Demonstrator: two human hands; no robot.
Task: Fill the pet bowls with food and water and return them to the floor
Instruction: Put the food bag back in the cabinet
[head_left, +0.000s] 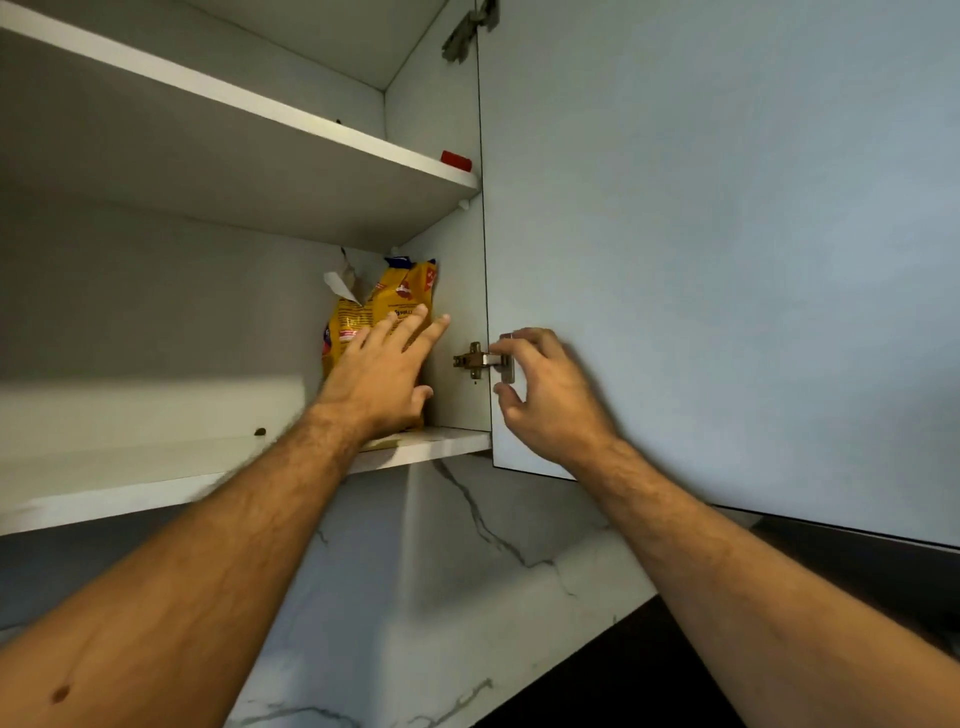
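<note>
Yellow pet food bag upright at right end of lower cabinet shelf, top torn open; left hand on bag front, fingers spread straight; right hand at open cabinet door by hinge, fingers loosely curled, holding nothing; red object on upper shelf

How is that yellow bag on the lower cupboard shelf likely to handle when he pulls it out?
The yellow bag looks like soft, creased packaging with a torn-open top, so it will probably flex rather than stay stiff. The open top may spill if tipped. It stands upright in the corner, so the left hand probably must drag it clear first.
</note>
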